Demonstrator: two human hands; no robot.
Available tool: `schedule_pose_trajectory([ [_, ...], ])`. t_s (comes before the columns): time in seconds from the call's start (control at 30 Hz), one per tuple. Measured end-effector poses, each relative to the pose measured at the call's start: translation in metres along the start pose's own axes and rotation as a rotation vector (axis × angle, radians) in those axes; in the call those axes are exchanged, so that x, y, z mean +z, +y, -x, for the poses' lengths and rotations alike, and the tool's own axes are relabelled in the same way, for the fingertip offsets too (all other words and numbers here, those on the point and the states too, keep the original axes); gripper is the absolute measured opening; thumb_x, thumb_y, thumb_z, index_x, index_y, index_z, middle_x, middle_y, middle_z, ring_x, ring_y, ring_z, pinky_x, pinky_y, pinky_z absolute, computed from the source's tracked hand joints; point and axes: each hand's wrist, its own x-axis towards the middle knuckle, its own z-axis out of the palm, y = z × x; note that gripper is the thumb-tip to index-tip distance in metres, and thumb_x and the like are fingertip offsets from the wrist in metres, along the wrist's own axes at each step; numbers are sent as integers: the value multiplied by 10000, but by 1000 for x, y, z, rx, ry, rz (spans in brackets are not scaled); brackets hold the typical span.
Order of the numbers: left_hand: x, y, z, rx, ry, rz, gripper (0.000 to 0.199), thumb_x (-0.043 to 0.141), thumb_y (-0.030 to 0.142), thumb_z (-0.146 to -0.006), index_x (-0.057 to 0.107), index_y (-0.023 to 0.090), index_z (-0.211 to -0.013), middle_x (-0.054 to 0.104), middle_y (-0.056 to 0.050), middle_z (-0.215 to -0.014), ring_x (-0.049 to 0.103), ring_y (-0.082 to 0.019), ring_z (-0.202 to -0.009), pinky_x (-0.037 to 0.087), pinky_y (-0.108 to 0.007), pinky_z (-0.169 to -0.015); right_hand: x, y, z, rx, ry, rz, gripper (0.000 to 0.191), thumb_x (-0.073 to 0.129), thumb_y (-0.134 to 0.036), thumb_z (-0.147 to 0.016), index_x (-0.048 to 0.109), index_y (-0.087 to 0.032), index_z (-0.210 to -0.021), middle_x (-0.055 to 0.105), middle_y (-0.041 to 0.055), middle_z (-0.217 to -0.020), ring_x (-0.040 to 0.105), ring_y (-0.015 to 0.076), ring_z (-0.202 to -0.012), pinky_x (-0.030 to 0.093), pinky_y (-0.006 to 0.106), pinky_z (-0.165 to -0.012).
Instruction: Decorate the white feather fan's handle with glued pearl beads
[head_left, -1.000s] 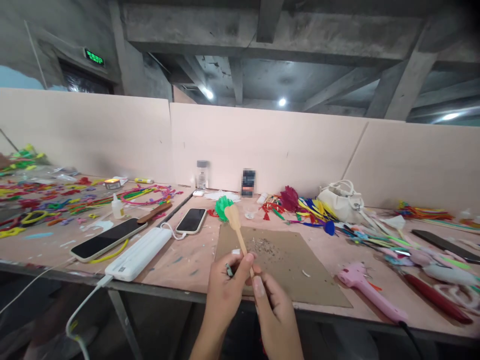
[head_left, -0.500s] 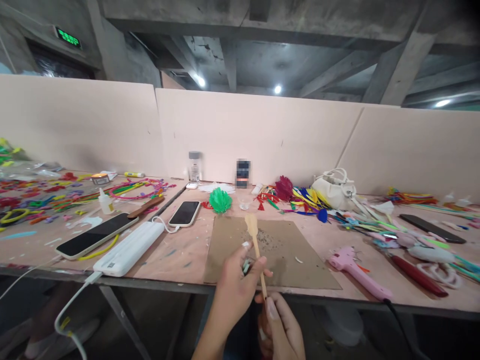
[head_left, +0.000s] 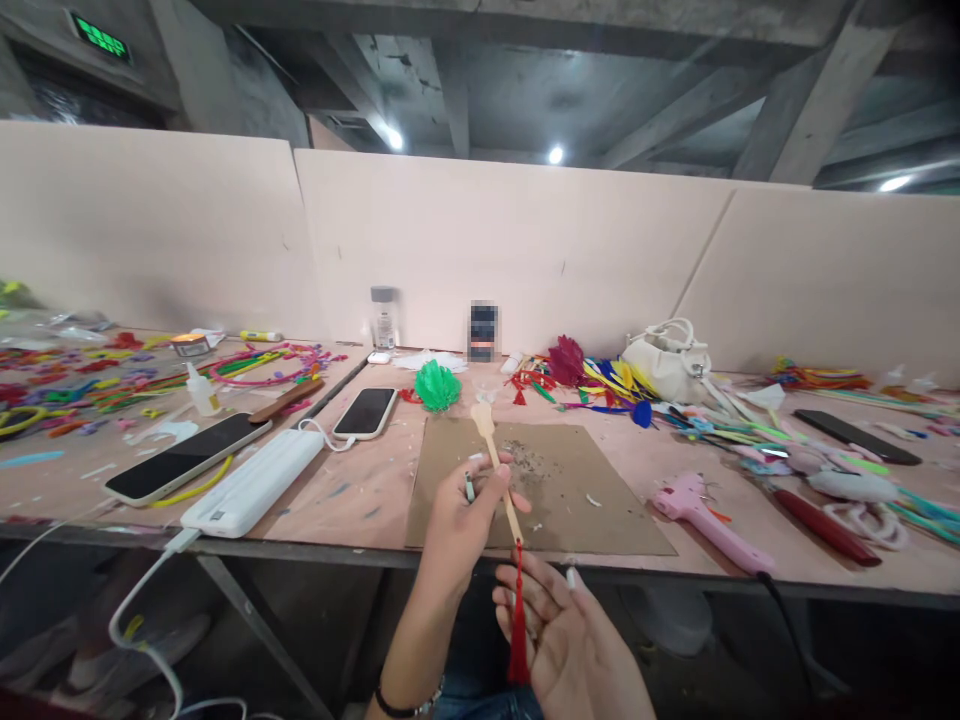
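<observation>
My left hand pinches a flat wooden stick with a wide shaped head pointing away from me, held above the brown cardboard sheet. A small pale greenish piece shows at the same hand's fingers; whether it is held or worn I cannot tell. From the stick's near end hangs a red tassel on a short cord. My right hand is palm up with fingers apart, and the tassel hangs in front of its fingers without being gripped. Dark crumbs lie scattered on the cardboard.
A pink glue gun and a dark red-handled tool lie to the right. A white power bank and phones are on the left. Behind the cardboard stand a green crinkled ball and a white bag.
My right hand has opened from its grip on the stick's lower end and turned palm up. The red tassel now hangs in plain view. My left hand still holds the stick.
</observation>
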Motion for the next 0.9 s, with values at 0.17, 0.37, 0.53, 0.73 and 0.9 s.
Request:
schedule_pose_trajectory([
  [0.17,-4,-5,-3,-43,-45,74,544,762,553,-836,706,116,-1155,729,-39,-617,258,-58,-436,168,-197,-461,-10,-14,9,19,-85,-76,510,891,-542,-861,819,-148,-1178,680,181,-1349,657,268,-1266,506,328,-1108],
  [0.37,-4,-7,-3,-54,-49,103,513,785,521,-828,702,122,-1139,726,-33,-625,391,-81,-469,247,-192,-478,-14,-34,23,-89,-97,-63,478,788,-517,-938,790,-153,-1249,597,185,-1441,550,274,-1390,450,356,-1176],
  [0.53,-3,-3,-2,-57,-71,57,472,772,508,-840,712,139,-1127,742,-33,-633,517,-116,-522,304,-206,-504,-14,-50,29,-182,-57,-12,420,745,-485,-958,792,-188,-1250,592,168,-1451,526,289,-1406,364,418,-1223],
  [0.73,-2,-3,-3,-41,-84,5,452,761,492,-839,715,134,-1112,765,-55,-652,581,-145,-558,309,-224,-517,-15,-58,29,-274,68,57,387,739,-500,-929,814,-237,-1204,613,142,-1445,520,320,-1411,307,510,-1251],
  [0.9,-3,-6,-5,-21,-98,-26,461,734,498,-863,704,117,-1121,780,-78,-672,557,-137,-549,284,-229,-513,-3,-75,24,-444,178,99,391,629,-524,-982,788,-287,-1250,602,97,-1479,505,313,-1429,291,536,-1274],
])
